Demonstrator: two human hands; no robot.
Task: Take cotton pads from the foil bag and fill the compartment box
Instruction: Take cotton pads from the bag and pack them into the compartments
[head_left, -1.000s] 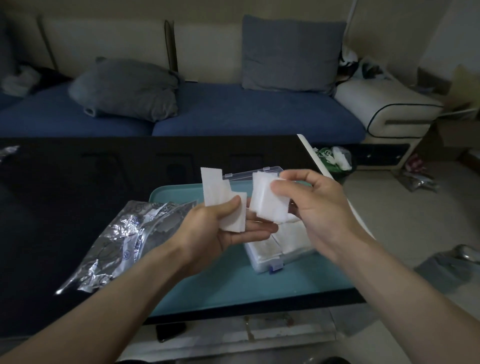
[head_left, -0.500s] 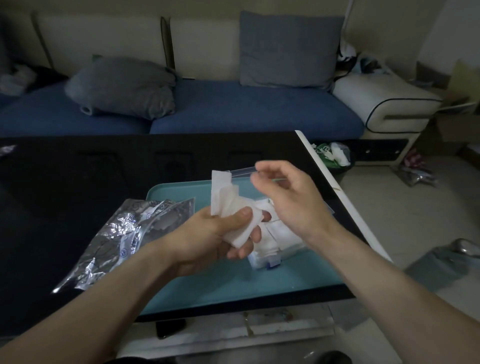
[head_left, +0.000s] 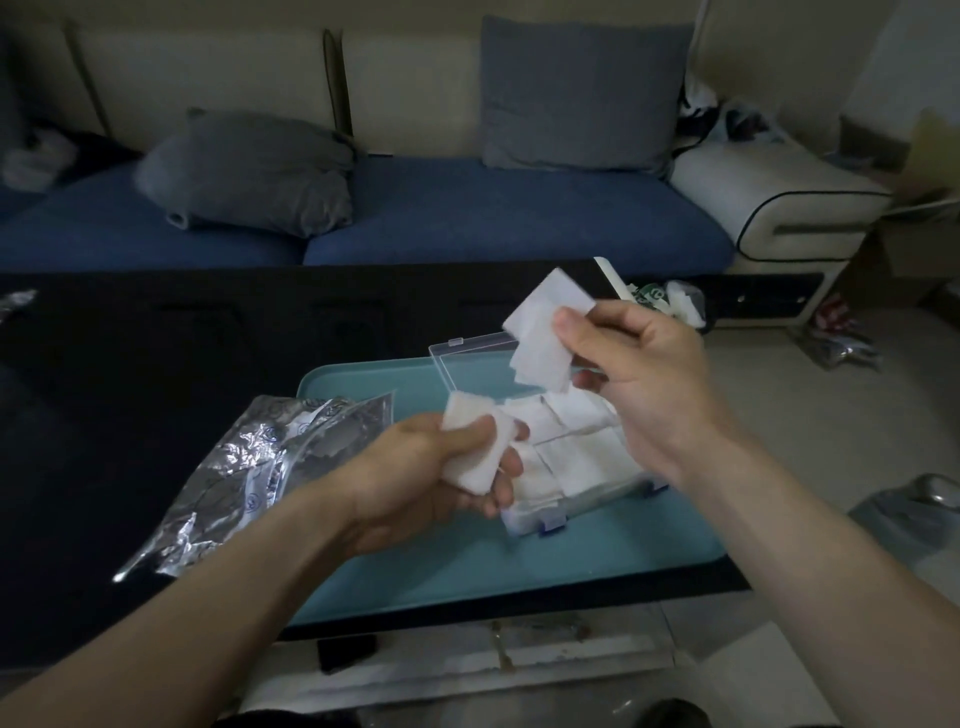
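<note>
A long blue sofa (head_left: 509, 218) with grey pillows (head_left: 249, 171) stands behind the dark worktop (head_left: 156, 364). On the worktop lies a teal tray (head_left: 467, 561). A crinkled foil bag (head_left: 244, 467) lies on the worktop, with one edge over the left side of the tray. A clear compartment box (head_left: 566, 467) sits on the tray with its lid (head_left: 478, 364) standing open at the back. White cotton pads fill the box compartments. The right hand (head_left: 639, 384) is up above the box and pinches a few cotton pads (head_left: 545, 338) between thumb and fingers. The left hand (head_left: 431, 478) is lower, just in front of the box, and grips a small stack of cotton pads (head_left: 475, 447).
</note>
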